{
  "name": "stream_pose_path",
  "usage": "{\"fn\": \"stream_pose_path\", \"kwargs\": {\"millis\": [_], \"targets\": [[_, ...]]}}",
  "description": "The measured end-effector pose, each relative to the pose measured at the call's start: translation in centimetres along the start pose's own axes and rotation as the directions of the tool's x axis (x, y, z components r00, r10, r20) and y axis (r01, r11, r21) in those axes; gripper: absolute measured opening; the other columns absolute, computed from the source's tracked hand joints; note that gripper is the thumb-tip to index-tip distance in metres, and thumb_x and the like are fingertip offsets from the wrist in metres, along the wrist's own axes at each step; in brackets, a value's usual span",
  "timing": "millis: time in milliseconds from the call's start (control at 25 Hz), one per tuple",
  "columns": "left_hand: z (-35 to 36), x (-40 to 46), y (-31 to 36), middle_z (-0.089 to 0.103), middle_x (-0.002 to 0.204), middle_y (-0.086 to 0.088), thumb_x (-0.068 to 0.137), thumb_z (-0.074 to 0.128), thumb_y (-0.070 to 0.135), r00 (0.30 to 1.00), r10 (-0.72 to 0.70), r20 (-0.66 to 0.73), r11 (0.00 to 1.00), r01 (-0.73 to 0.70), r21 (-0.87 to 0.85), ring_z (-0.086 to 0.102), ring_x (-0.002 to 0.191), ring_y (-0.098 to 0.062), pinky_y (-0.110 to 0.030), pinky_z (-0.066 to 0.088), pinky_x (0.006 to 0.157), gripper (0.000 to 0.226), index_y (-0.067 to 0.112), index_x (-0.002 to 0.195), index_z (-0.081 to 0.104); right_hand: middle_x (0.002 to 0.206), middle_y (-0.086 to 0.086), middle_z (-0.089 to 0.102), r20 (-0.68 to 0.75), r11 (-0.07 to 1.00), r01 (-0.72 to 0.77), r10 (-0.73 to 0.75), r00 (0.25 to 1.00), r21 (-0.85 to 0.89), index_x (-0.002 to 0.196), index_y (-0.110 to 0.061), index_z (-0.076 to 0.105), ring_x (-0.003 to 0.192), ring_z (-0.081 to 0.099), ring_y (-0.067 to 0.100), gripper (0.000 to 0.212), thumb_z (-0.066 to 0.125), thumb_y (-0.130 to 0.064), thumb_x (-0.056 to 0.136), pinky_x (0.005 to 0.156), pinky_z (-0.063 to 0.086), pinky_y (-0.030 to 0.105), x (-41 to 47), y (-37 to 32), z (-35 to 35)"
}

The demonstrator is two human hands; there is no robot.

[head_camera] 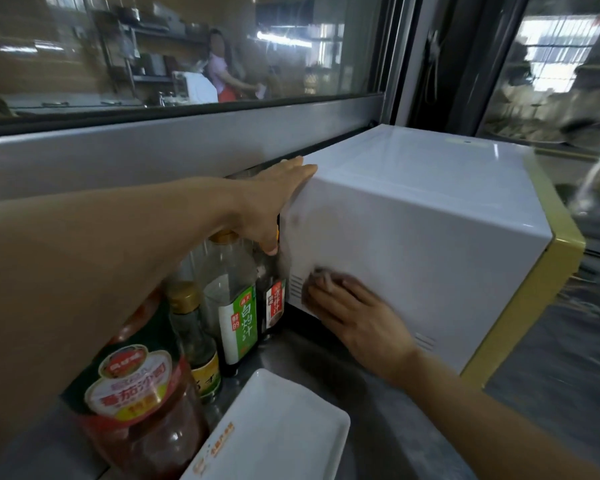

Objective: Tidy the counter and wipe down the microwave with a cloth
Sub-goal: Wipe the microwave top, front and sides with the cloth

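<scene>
Head view shows me the white microwave at centre right on a steel counter, under a long window. My left hand lies flat on its upper back corner. My right hand presses with straight fingers on what seems a dark cloth, blurred, against its side. Sauce bottles and a white tray stand lower left.

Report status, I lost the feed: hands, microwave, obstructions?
Left hand braces microwave rear corner. Right hand presses cloth on its side. Bottles crowd alongside.
</scene>
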State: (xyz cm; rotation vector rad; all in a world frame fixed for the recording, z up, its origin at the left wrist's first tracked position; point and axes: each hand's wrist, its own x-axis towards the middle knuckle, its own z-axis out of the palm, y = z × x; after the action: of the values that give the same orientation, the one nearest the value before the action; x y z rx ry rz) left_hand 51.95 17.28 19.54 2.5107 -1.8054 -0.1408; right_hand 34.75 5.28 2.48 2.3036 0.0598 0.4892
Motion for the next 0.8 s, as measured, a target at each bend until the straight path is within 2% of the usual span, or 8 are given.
{"fn": "stream_pose_path", "kwargs": {"millis": [80,160,240,320,480,560,640,800], "targets": [[0.6,-0.2,0.6,-0.017,0.158,0.001,0.066,0.083,0.017,0.998,-0.036,-0.049,0.999,0.037,0.028,-0.013,0.145,-0.015,-0.033,0.004,0.117,0.125,0.022,0.149,-0.01,0.133,-0.003,0.058,0.006,0.999,0.017,-0.017,1.0,0.032,0.123,-0.025,0.064,0.122,0.056,0.017,0.041,0.058,-0.025,0.082,0.105,0.04,0.034,-1.5,-0.3,-0.6],[1.2,-0.4,1.7,-0.017,0.157,0.004,0.068,0.08,0.022,0.99,-0.024,-0.138,0.994,0.038,0.104,-0.014,0.145,-0.015,-0.047,0.009,0.118,0.121,0.026,0.149,-0.01,0.134,0.002,0.057,-0.092,0.995,-0.082,0.087,0.992,0.055,0.128,-0.017,0.059,0.122,0.056,0.021,0.043,0.048,-0.016,0.086,0.107,0.038,0.037,-1.9,1.6,-1.7],[2.1,-0.4,2.9,-0.016,0.157,0.008,0.068,0.078,0.023,0.975,0.048,-0.218,0.991,-0.019,0.135,-0.013,0.145,-0.014,-0.055,0.013,0.115,0.118,0.032,0.148,-0.009,0.142,0.008,0.048,-0.201,0.965,-0.256,0.263,0.944,0.062,0.136,-0.012,0.047,0.133,0.043,0.025,0.048,0.038,-0.009,0.09,0.112,0.027,0.04,-2.0,4.3,-2.6],[3.3,-0.1,3.8,-0.013,0.158,0.009,0.066,0.078,0.023,0.963,0.085,-0.255,0.992,-0.059,0.108,-0.01,0.145,-0.014,-0.055,0.015,0.114,0.12,0.033,0.148,-0.01,0.148,0.009,0.04,-0.237,0.941,-0.327,0.337,0.911,0.083,0.139,-0.012,0.042,0.141,0.03,0.026,0.048,0.038,-0.008,0.092,0.115,0.021,0.041,-2.8,5.4,-2.5],[4.6,0.4,3.8,-0.011,0.157,0.012,0.061,0.081,0.021,0.939,0.08,-0.336,0.995,-0.056,0.079,-0.009,0.145,-0.012,-0.056,0.023,0.108,0.126,0.036,0.147,-0.01,0.141,0.0,0.05,0.009,0.999,-0.05,0.05,0.999,-0.005,0.13,-0.022,0.057,0.13,0.048,0.02,0.048,0.04,-0.02,0.086,0.11,0.031,0.038,-6.3,0.7,-0.6],[4.9,0.5,3.9,-0.011,0.157,0.011,0.06,0.083,0.021,0.934,0.072,-0.351,0.996,-0.05,0.072,-0.009,0.145,-0.013,-0.056,0.025,0.107,0.127,0.035,0.147,-0.009,0.139,-0.002,0.052,0.081,0.999,-0.034,0.035,0.996,-0.012,0.128,-0.024,0.059,0.127,0.051,0.018,0.048,0.039,-0.02,0.085,0.108,0.035,0.036,-7.3,0.0,-0.8],[5.1,0.5,4.1,-0.009,0.158,0.01,0.059,0.083,0.021,0.928,0.062,-0.367,0.997,-0.044,0.057,-0.008,0.146,-0.015,-0.056,0.027,0.107,0.127,0.034,0.147,-0.008,0.141,0.002,0.05,-0.019,0.988,-0.153,0.153,0.988,-0.011,0.134,-0.019,0.054,0.129,0.049,0.022,0.05,0.036,-0.014,0.087,0.111,0.032,0.039,-7.6,2.0,-1.6],[5.6,0.8,4.3,-0.006,0.157,0.009,0.057,0.083,0.018,0.911,0.045,-0.41,0.999,-0.045,0.009,-0.007,0.146,-0.016,-0.057,0.031,0.103,0.126,0.032,0.148,-0.003,0.155,0.007,0.026,-0.194,0.902,-0.43,0.427,0.883,0.029,0.147,-0.015,0.028,0.144,0.023,0.027,0.059,0.04,-0.002,0.091,0.117,0.017,0.047,-9.7,6.2,-3.0]]}}
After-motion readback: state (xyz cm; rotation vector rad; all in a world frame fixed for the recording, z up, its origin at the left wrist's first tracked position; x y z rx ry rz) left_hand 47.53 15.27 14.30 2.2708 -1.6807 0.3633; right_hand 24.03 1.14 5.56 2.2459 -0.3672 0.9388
